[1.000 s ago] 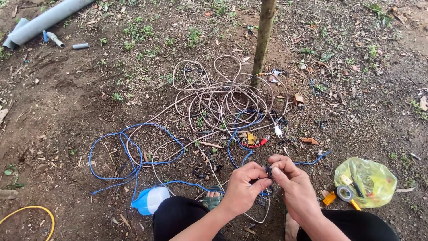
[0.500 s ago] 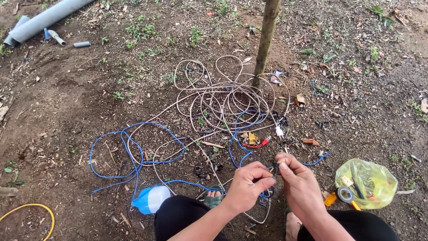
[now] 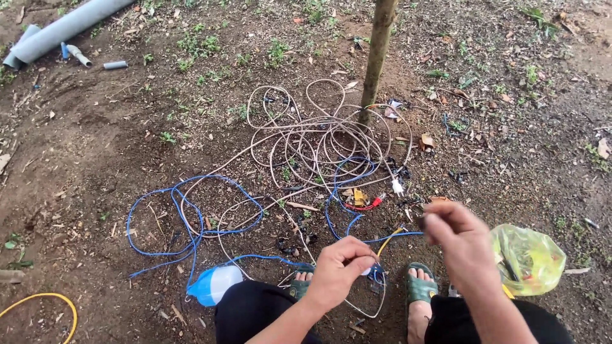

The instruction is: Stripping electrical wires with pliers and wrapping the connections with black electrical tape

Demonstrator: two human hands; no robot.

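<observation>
A person squats on bare dirt, seen from above. The left hand is pinched shut on a blue wire just above a green sandal. The right hand is raised a little higher, its fingers closed on the far end of the same wire, which runs taut between the two hands. The rest of the blue wire sprawls in loose loops on the ground to the left. Beyond it lies a tangle of pale cable at the foot of a thin tree trunk. A yellow-green plastic bag sits just right of the right hand. A grey pipe lies far off, top left.
</observation>
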